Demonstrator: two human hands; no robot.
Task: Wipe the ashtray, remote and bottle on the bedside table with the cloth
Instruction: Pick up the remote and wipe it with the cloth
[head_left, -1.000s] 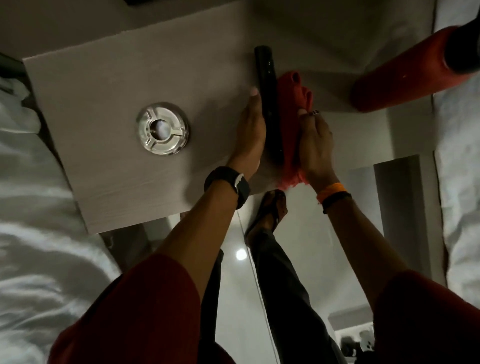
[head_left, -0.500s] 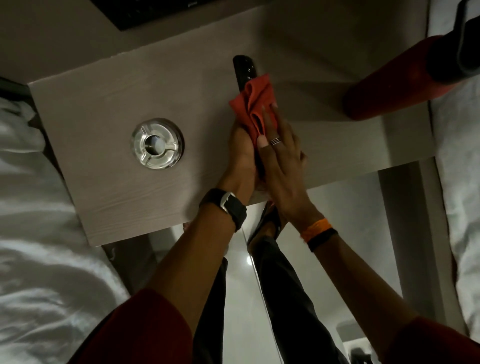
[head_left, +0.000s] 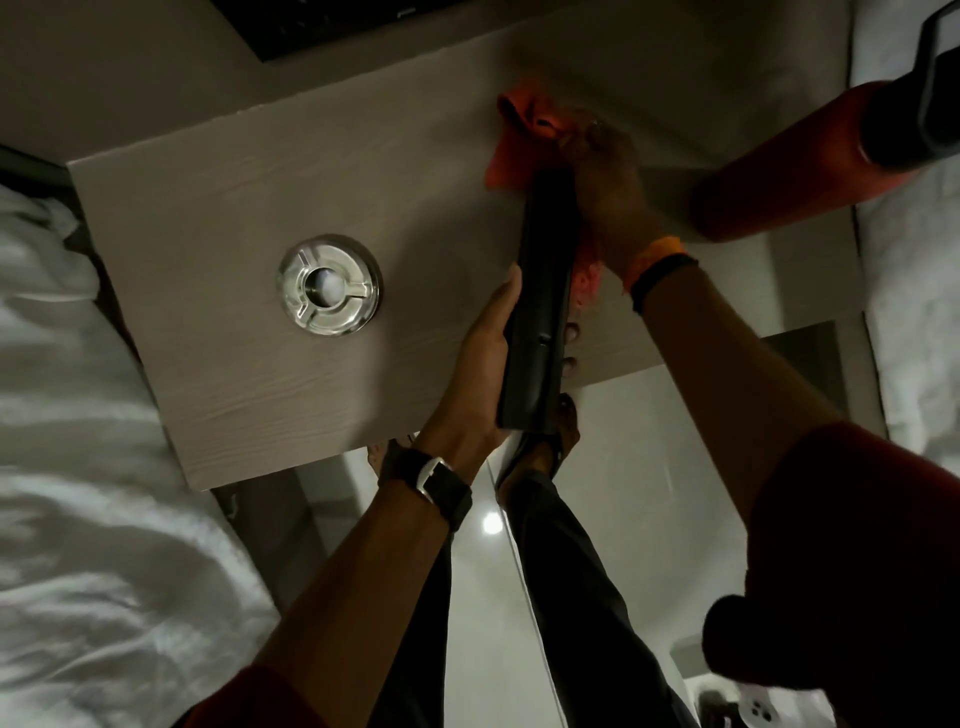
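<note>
My left hand grips the lower end of the long black remote, holding it lifted over the front right part of the bedside table. My right hand presses the orange cloth against the remote's far end; the cloth bunches beyond my fingers and a bit shows below the wrist. The round silver ashtray sits left of centre on the table, untouched. The red bottle with a black cap stands at the table's right edge.
White bedding lies along the left and another white bed edge on the right. A dark panel sits on the wall behind the table. My legs and sandalled foot stand on glossy floor below the table.
The remote's back now faces up, and my left hand has slid down to its lower end. My right hand with the cloth has moved up towards the remote's far end.
</note>
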